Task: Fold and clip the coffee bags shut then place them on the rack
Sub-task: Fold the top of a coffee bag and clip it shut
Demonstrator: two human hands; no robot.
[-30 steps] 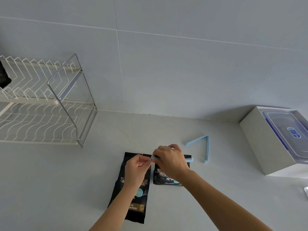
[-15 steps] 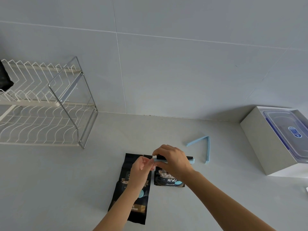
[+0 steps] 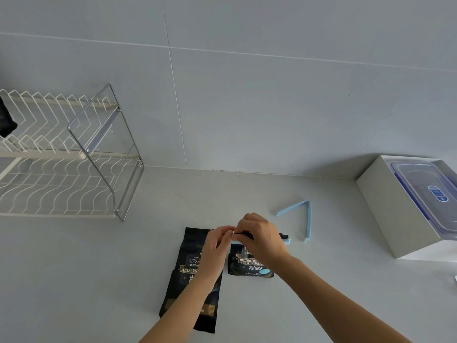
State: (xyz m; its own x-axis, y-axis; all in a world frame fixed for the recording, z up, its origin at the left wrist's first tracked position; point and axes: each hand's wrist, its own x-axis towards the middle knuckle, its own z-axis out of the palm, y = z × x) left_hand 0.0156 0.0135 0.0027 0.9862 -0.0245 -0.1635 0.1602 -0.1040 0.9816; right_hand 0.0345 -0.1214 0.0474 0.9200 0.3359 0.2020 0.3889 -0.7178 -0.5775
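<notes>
Short bag: the short bag (image 3: 250, 265) lies flat on the surface right in front of the person, its top rolled down and hidden under the hands.
Blue clip: the blue clip (image 3: 286, 241) runs across that fold, and only its right tip pokes out past the knuckles.
Right hand: the right hand (image 3: 259, 240) has its fingers curled over the folded top, gripping bag and clip together.
Left hand: the left hand (image 3: 215, 246) pinches the clip's left end, fingertips meeting the right hand's.
Doing it well: I'd say this is the snap-shut. Hold the fold flat along its whole width, line up both clip bars, then squeeze at the open end until it latches.
Watch out: if the fold creeps out of one end, the seal will be crooked. I can't tell from here whether the latch has caught.
Long bag: the long bag (image 3: 189, 311) lies just beside on the left, unfolded, partly under the left forearm.
Spare clip: the spare clip (image 3: 300, 212) waits spread in a V, near on the right.
Rack: the white wire rack (image 3: 61, 169) stands well apart on the far left, with something dark (image 3: 6, 121) on its upper tier.
Surface: a pale grey surface (image 3: 86, 268), with a white box (image 3: 385, 206) holding a clear-lidded container (image 3: 420, 184) on the right.
Room: a tiled wall (image 3: 247, 95), plain and light.
</notes>
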